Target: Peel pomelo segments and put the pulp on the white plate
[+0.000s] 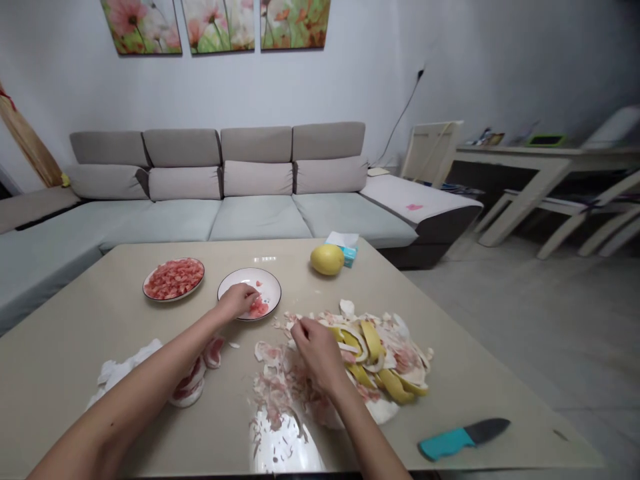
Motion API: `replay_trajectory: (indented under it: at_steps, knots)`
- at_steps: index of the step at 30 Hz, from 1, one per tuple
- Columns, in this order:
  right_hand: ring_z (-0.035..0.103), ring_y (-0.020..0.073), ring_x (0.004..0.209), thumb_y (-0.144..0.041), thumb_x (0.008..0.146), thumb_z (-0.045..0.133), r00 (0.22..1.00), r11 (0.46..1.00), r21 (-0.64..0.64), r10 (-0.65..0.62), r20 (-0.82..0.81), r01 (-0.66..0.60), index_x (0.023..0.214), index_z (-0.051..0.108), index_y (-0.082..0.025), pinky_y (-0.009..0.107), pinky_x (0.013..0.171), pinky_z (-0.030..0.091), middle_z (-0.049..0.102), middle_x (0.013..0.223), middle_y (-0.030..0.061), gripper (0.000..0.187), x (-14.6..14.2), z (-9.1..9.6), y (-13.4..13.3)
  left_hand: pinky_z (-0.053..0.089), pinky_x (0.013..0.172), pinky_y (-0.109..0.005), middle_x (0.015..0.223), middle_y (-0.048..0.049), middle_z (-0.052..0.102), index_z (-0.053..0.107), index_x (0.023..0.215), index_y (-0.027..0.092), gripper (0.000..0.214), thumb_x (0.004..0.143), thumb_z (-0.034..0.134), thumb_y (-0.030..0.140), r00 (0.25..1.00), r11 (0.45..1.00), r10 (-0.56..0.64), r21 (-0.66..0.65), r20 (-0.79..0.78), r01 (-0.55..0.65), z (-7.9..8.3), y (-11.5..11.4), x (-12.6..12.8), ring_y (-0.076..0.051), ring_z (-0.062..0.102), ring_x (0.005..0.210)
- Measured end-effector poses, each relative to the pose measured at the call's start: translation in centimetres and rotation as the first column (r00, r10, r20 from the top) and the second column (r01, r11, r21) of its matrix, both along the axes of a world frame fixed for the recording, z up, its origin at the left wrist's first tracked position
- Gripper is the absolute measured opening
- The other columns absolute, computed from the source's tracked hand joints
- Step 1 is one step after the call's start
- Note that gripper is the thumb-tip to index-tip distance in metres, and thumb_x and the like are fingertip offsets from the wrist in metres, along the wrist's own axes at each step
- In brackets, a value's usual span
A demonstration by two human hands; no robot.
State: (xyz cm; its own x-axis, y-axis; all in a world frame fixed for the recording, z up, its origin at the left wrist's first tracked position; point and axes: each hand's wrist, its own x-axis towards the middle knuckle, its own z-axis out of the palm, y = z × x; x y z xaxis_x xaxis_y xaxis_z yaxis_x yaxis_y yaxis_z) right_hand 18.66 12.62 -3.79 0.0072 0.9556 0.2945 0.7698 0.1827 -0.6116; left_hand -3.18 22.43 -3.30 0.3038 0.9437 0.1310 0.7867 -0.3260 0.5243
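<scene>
My left hand (239, 301) reaches over a white dark-rimmed plate (231, 281) holding a few bits of pink pomelo flesh (259, 307). Its fingers are pinched together beside the flesh; whatever is between them is hidden. Lower and to the right, my right hand (315, 350) is closed above the left part of a heap of peelings, its fingertips turned down. I cannot make out what it holds. The heap has yellow pomelo peel (371, 341) and pale membrane scraps (275, 393). Unpeeled pomelo segments (187, 387) lie partly behind my left forearm.
A plate heaped with pink pomelo flesh (173, 279) stands at the back left. Farther right are a whole yellow pomelo (327, 259) and a tissue box (350, 255). A teal-handled knife (465, 438) lies near the table's front right edge. White tissue (123, 371) is at left.
</scene>
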Motion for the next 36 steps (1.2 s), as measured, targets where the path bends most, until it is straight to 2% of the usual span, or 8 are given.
replay_trajectory:
  at_steps: [4, 9, 13, 17, 19, 22, 32, 36]
  knots:
    - [0.059, 0.0165, 0.061, -0.012, 0.078, 0.056, 0.992, 0.998, -0.057, 0.031, 0.12, -0.025, 0.072, 0.068, -0.021, 0.026, 0.053, 0.027, 0.069, 0.075, 0.0051, 0.016, 1.5, 0.2, -3.8, 0.056, 0.076, -0.039, 0.108, -0.008, 0.066, 0.061, 0.112, 0.014, 0.027, 0.093, 0.055, 0.033, 0.947, 0.972, 0.148, -0.216, 0.285, -0.087, 1.1, -1.6, 0.1, -0.02, 0.066, 0.089]
    - [0.065, 0.023, 0.067, -0.024, 0.087, 0.055, 0.974, 0.99, -0.118, -0.046, 0.22, 0.073, 0.066, 0.07, -0.02, 0.028, 0.056, 0.033, 0.071, 0.071, 0.0108, 0.027, 1.4, 1.4, -5.9, 0.057, 0.081, -0.034, 0.099, -0.0116, 0.071, 0.062, 0.101, 0.014, 0.021, 0.09, 0.056, 0.031, 0.781, 0.935, 0.175, -0.349, 0.599, 0.058, 3.4, -8.1, 0.8, -0.021, 0.07, 0.093]
    - [0.066, 0.024, 0.079, -0.024, 0.087, 0.058, 0.99, 0.998, -0.037, 0.053, -0.131, -0.058, 0.095, 0.073, -0.021, 0.031, 0.068, 0.046, 0.074, 0.089, 0.0093, 0.018, 0.5, 2.8, -7.1, 0.052, 0.094, -0.034, 0.109, -0.0102, 0.069, 0.059, 0.111, 0.019, 0.03, 0.085, 0.065, 0.033, 0.648, 0.933, 0.17, -0.332, 0.743, 0.136, 4.4, -14.8, 1.5, -0.022, 0.065, 0.11]
    - [0.065, 0.0187, 0.071, -0.036, 0.085, 0.062, 0.758, 0.944, 0.002, 0.267, -0.595, -0.33, 0.107, 0.07, -0.022, 0.028, 0.063, 0.051, 0.073, 0.092, 0.0055, 0.028, -1.3, 3.4, -9.1, 0.052, 0.093, -0.032, 0.098, -0.0072, 0.072, 0.063, 0.102, 0.02, 0.032, 0.074, 0.078, 0.028, 0.412, 0.939, 0.301, -0.344, 0.86, 0.032, 3.5, -19.6, 2.2, -0.02, 0.068, 0.099]
    - [0.063, 0.0168, 0.065, -0.04, 0.08, 0.068, 0.667, 0.941, 0.015, 0.25, -0.701, -0.337, 0.104, 0.07, -0.021, 0.026, 0.056, 0.05, 0.072, 0.087, 0.0046, 0.03, -2.2, 3.2, -10.2, 0.054, 0.089, -0.031, 0.097, -0.0051, 0.071, 0.065, 0.096, 0.02, 0.034, 0.068, 0.083, 0.025, 0.322, 0.947, 0.32, -0.313, 0.891, -0.077, 2.6, -21.1, 2.5, -0.02, 0.069, 0.095]
    - [0.061, 0.0155, 0.062, -0.038, 0.077, 0.072, 0.639, 0.956, 0.029, 0.217, -0.738, -0.291, 0.093, 0.072, -0.02, 0.024, 0.053, 0.049, 0.071, 0.082, 0.0042, 0.024, -3.0, 2.8, -11.3, 0.056, 0.085, -0.033, 0.096, -0.0052, 0.071, 0.068, 0.094, 0.019, 0.034, 0.064, 0.085, 0.024, 0.208, 0.936, 0.345, -0.319, 0.915, -0.147, 1.4, -22.3, 3.1, -0.021, 0.069, 0.09]
    - [0.062, 0.0166, 0.065, -0.022, 0.085, 0.064, 0.733, 0.935, 0.282, 0.344, -0.586, -0.214, 0.075, 0.068, -0.022, 0.026, 0.056, 0.049, 0.067, 0.073, 0.0029, 0.01, -2.8, 2.1, -11.2, 0.058, 0.082, -0.031, 0.101, -0.0078, 0.074, 0.07, 0.095, 0.02, 0.035, 0.064, 0.085, 0.026, 0.209, 0.891, 0.449, -0.453, 0.869, -0.031, 1.5, -23.2, 3.8, -0.022, 0.07, 0.092]
    - [0.06, 0.0167, 0.063, -0.015, 0.088, 0.055, 0.832, 0.904, 0.364, 0.372, -0.411, -0.225, 0.08, 0.063, -0.022, 0.027, 0.057, 0.047, 0.065, 0.072, 0.0039, 0.014, -3.5, 1.7, -12.0, 0.058, 0.075, -0.027, 0.091, -0.0056, 0.075, 0.067, 0.087, 0.02, 0.032, 0.061, 0.086, 0.026, 0.195, 0.879, 0.477, -0.46, 0.857, -0.127, 1.3, -23.0, 4.1, -0.019, 0.071, 0.083]
